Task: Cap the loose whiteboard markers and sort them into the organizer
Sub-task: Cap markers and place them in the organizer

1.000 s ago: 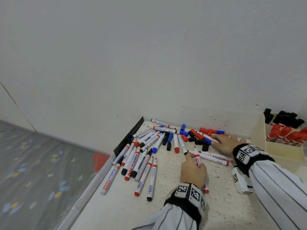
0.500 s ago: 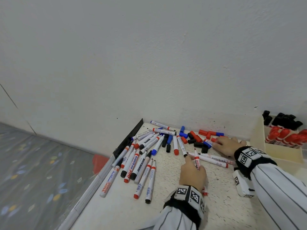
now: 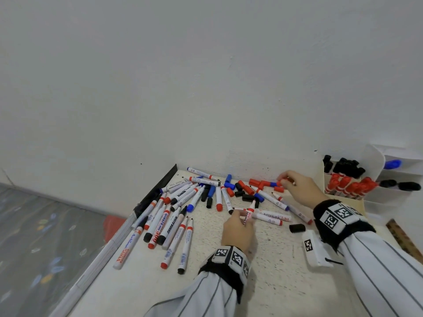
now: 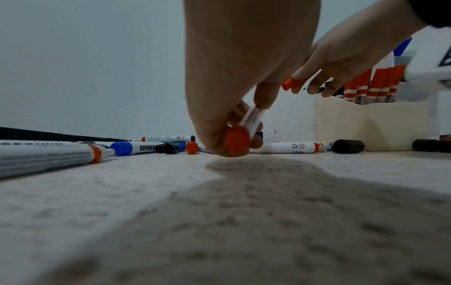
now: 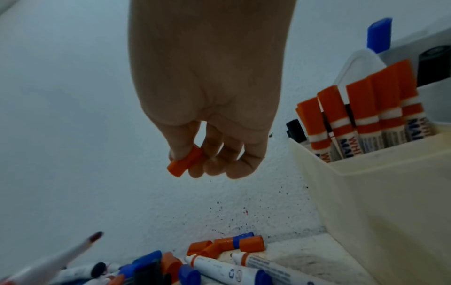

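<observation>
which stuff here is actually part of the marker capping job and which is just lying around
Part of the job:
- red marker held by the left hand
- red cap pinched by the right hand
- loose markers and loose caps on the table
- organizer with sorted markers

Just lying about:
- wooden ruler at the right edge
- red object on the floor

Free: bare desk (image 3: 263,282) near edge, between the sleeves | Blocked left: spread of markers (image 3: 169,220) | Blocked rear: loose caps (image 3: 249,188) against wall (image 3: 206,88) | Blocked right: organizer (image 3: 343,202), black cap (image 3: 297,228) beside it
</observation>
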A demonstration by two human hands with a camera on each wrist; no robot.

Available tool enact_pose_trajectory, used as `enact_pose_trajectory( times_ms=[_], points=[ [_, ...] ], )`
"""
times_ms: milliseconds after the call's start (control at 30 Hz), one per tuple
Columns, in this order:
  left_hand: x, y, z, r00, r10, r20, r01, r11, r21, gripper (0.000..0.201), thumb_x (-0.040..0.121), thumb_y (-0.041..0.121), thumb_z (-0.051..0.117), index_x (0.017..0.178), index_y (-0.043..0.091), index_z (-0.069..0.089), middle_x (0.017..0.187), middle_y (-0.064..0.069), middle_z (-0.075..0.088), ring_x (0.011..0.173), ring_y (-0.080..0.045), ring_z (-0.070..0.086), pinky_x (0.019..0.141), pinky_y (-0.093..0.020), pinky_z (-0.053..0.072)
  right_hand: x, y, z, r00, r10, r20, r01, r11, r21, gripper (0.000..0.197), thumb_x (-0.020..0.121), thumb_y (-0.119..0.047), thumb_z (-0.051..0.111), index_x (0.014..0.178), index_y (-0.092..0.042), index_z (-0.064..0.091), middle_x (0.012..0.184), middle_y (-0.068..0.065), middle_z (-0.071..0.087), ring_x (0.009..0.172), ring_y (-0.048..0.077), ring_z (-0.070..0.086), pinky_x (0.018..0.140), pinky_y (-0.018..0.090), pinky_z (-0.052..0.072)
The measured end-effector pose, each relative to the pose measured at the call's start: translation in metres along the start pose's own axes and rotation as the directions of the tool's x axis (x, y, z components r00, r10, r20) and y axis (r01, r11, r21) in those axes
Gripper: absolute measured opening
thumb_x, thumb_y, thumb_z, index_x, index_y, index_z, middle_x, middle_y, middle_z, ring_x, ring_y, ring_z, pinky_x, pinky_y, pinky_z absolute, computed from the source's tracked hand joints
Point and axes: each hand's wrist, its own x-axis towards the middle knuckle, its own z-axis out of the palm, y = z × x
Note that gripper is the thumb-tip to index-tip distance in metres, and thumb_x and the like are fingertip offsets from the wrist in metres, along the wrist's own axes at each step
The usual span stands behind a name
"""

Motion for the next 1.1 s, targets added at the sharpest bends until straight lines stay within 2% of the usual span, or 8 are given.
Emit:
enact_pose_trajectory(
  times_ms=[133,233,400,567,700,767,867,1100],
  points=[
    [-0.001,0.002,-0.001,0.999,0.050,0.014,-0.050,0.998,0.037,0.027,0.096,0.020,0.047,0.123,0.017,0.053,0.119,-0.004,0.059,0.105,-0.015,0.057,0.092,-0.027,0.048,-0.026,-0.005,-0.007,0.998,0.006,0.067,-0.005,1.000,-0.018,0.017,0.095,-0.012,0.046,0.107,-0.021,0.056,0.102,-0.002,0.056,0.093,0.014,0.051,0.070,0.021,0.038],
    [-0.004,0.003,0.000,0.997,0.078,0.025,-0.078,0.996,0.030,0.026,0.096,0.018,0.047,0.121,0.015,0.054,0.119,-0.005,0.060,0.107,-0.016,0.057,0.093,-0.027,0.048,-0.042,-0.002,-0.008,0.999,0.023,0.043,-0.025,0.999,0.041,0.026,0.095,-0.016,0.047,0.117,-0.020,0.061,0.108,-0.005,0.058,0.098,0.010,0.052,0.078,0.019,0.038],
    [-0.005,0.003,0.002,0.993,0.109,0.041,-0.110,0.994,0.020,0.025,0.096,0.017,0.047,0.120,0.013,0.055,0.117,-0.005,0.060,0.094,-0.010,0.054,0.077,-0.017,0.043,-0.064,0.006,0.001,0.996,0.067,-0.054,-0.063,0.996,0.070,0.005,0.087,-0.017,0.060,0.087,-0.021,0.056,0.075,-0.006,0.055,0.067,0.010,0.049,0.056,0.015,0.035],
    [-0.005,0.002,0.003,0.991,0.104,0.083,-0.108,0.993,0.047,0.023,0.095,0.017,0.049,0.117,0.015,0.056,0.116,-0.005,0.061,0.101,-0.014,0.055,0.088,-0.025,0.046,-0.072,0.013,0.017,0.998,0.068,0.014,-0.069,0.996,0.059,0.017,0.096,-0.013,0.045,0.096,-0.026,0.055,0.072,-0.001,0.052,0.058,0.010,0.043,0.050,0.011,0.036],
    [-0.004,0.002,0.003,0.988,0.116,0.104,-0.124,0.990,0.071,0.022,0.093,0.017,0.053,0.115,0.018,0.057,0.111,-0.001,0.061,0.100,-0.013,0.056,0.089,-0.026,0.047,-0.071,0.018,0.028,0.997,0.068,-0.032,-0.069,0.998,0.000,0.018,0.093,-0.008,0.048,0.097,-0.022,0.059,0.090,0.004,0.055,0.070,0.013,0.049,0.056,0.011,0.038],
    [-0.005,0.001,0.003,0.986,0.124,0.116,-0.134,0.988,0.082,0.022,0.093,0.017,0.053,0.114,0.019,0.058,0.106,0.002,0.059,0.095,-0.011,0.054,0.085,-0.024,0.045,-0.071,0.019,0.032,0.993,0.093,-0.078,-0.089,0.995,0.054,0.020,0.091,-0.008,0.055,0.106,-0.020,0.057,0.089,0.001,0.055,0.071,0.009,0.050,0.057,0.010,0.039],
    [-0.005,0.001,0.002,0.986,0.123,0.109,-0.134,0.986,0.099,0.018,0.092,0.019,0.055,0.109,0.023,0.060,0.096,0.006,0.058,0.092,-0.012,0.055,0.089,-0.030,0.048,-0.069,0.018,0.034,0.984,0.099,-0.149,-0.079,0.987,0.137,0.018,0.085,-0.006,0.062,0.095,-0.018,0.054,0.086,-0.003,0.056,0.070,-0.001,0.049,0.059,0.004,0.041],
    [-0.010,0.001,0.005,0.978,0.179,0.105,-0.191,0.975,0.116,0.017,0.091,0.020,0.055,0.093,0.037,0.057,0.091,0.013,0.058,0.090,-0.008,0.056,0.091,-0.035,0.046,-0.068,0.019,0.038,0.999,0.041,-0.023,-0.040,0.998,0.057,0.022,0.084,-0.006,0.064,0.094,-0.025,0.059,0.094,0.001,0.057,0.081,0.014,0.052,0.070,0.014,0.041]
  ],
)
